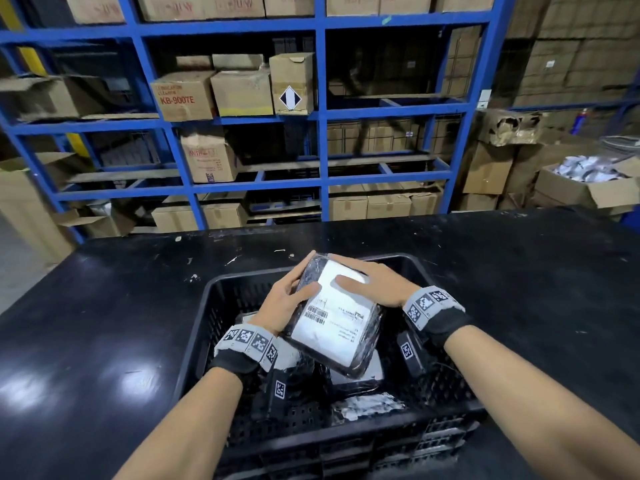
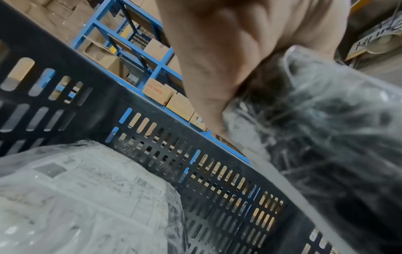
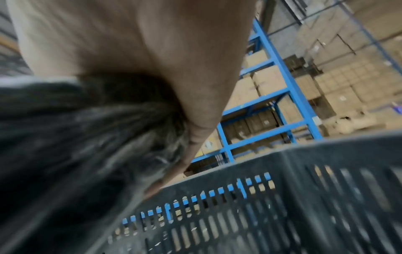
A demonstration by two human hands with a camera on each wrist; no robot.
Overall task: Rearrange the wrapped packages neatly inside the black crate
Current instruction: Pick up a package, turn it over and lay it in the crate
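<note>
Package [image 1: 334, 318] film-wrapped, boxy, white label | left hand [image 1: 285, 301], right hand [image 1: 372, 284] gripping it | crate [image 1: 346, 434] slotted black plastic

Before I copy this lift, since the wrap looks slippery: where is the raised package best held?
By its two long edges, one from each side, as the left hand and right hand do now: the package is flat, wide and tilted, so opposed grips steady it.

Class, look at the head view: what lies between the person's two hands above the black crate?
A wrapped package with a white label; the left hand and right hand grip its opposite sides over the black crate.
</note>
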